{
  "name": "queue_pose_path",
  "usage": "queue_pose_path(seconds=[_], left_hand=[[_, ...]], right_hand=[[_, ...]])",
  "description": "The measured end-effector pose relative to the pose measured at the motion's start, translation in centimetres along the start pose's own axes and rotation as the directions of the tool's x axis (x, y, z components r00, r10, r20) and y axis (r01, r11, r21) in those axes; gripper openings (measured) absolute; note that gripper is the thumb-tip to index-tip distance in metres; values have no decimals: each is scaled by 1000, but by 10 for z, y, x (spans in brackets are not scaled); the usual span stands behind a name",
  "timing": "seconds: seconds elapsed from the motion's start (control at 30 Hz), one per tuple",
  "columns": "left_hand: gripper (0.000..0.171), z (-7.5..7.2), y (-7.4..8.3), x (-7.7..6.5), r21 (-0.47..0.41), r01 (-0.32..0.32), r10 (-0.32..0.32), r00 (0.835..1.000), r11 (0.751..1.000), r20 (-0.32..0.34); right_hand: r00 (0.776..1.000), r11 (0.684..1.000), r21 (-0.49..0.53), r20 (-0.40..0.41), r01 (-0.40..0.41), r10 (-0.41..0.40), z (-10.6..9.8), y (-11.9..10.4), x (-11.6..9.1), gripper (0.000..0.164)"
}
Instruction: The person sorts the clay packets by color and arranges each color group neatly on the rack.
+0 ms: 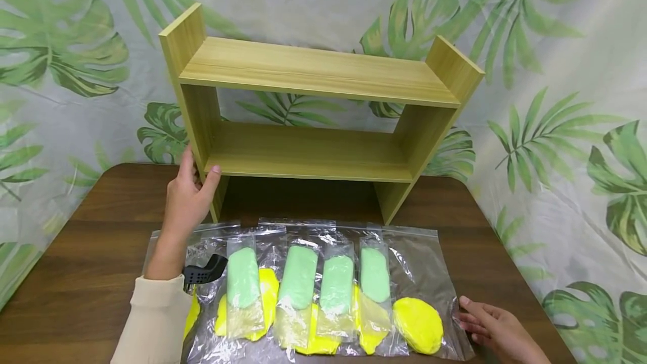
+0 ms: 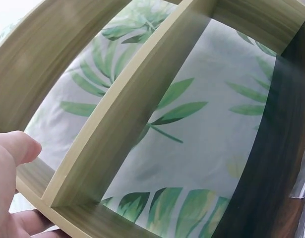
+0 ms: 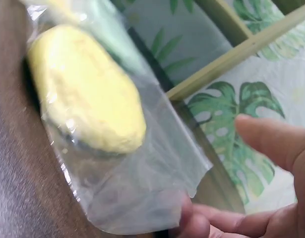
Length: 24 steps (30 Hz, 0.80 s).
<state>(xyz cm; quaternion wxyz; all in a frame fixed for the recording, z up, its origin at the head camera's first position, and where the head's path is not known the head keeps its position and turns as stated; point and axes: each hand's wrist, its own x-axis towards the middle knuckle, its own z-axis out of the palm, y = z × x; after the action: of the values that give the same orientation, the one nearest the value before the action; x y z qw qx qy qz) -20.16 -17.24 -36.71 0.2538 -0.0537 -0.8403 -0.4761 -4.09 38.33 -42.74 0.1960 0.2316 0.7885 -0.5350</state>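
Note:
My left hand (image 1: 188, 198) grips the left side panel of a light wooden shelf (image 1: 318, 74), with the thumb at the front and the fingers round the outer face. In the left wrist view, the thumb (image 2: 24, 146) lies along the inner side of that panel. By the table's right front, my right hand (image 1: 497, 330) has its fingertips at the edge of a clear zip bag (image 1: 417, 263) holding a flat yellow lump (image 1: 418, 324). In the right wrist view, its thumb (image 3: 264, 136) is spread away from the bag while the other fingers are at the bag's corner.
More clear bags overlap in a row before the shelf, with several pale green slabs (image 1: 298, 277) lying over yellow lumps (image 1: 268, 296). They rest on a dark wooden table (image 1: 96, 274). A leaf-patterned cloth (image 1: 546, 100) hangs behind. A black device (image 1: 206, 270) shows at the left wrist.

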Motion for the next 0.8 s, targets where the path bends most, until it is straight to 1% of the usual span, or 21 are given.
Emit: queue_pose_path(seconds=[0.03,0.13,0.2,0.3,0.37,0.4,0.43,0.5,0.53,0.57,0.6,0.63,0.67,0.73,0.8], left_hand=[[61,0,0,0,-2,3,-3,1000,1000,0],[58,1,-2,1,-4,15,-15,1000,1000,-3],[53,2,-3,1,-2,31,-31,1000,1000,-7],[44,5,-4,1,11,59,-59,998,998,-19],[41,7,-4,0,13,74,-74,997,997,-30],[40,8,-3,0,15,81,-80,996,997,-35],[41,9,-3,0,16,84,-83,996,996,-40],[41,10,-2,0,17,88,-87,995,996,-52],[41,11,-3,0,17,90,-89,995,996,-54],[42,11,-3,0,18,93,-92,994,995,-58],[42,11,-3,0,18,96,-95,994,995,-61],[43,12,-4,0,19,99,-97,993,995,-64],[43,12,-5,0,19,100,-99,993,995,-67],[44,12,-6,-1,20,104,-103,992,994,-67],[45,12,-7,-1,17,108,-107,992,994,-67]], right_hand=[[1000,1000,-30,-15,3,-3,2,1,0,71],[999,991,-131,-25,38,-41,5,2,0,54],[996,976,-200,-4,91,-94,6,4,1,46],[988,945,-291,-7,146,-155,7,3,1,39],[983,932,-316,3,177,-185,7,3,2,37],[982,932,-314,8,180,-187,7,2,1,36],[982,938,-293,21,184,-186,6,2,0,35],[982,962,-198,75,187,-176,5,2,0,32],[979,976,-117,118,182,-168,4,2,0,30],[972,985,-26,170,171,-164,3,2,0,27],[961,986,60,223,155,-165,2,2,1,24],[947,981,143,275,131,-167,2,2,1,22],[936,974,200,310,107,-167,1,2,2,20],[926,965,253,344,71,-158,1,1,4,20],[947,977,196,290,82,-138,4,0,5,26]])
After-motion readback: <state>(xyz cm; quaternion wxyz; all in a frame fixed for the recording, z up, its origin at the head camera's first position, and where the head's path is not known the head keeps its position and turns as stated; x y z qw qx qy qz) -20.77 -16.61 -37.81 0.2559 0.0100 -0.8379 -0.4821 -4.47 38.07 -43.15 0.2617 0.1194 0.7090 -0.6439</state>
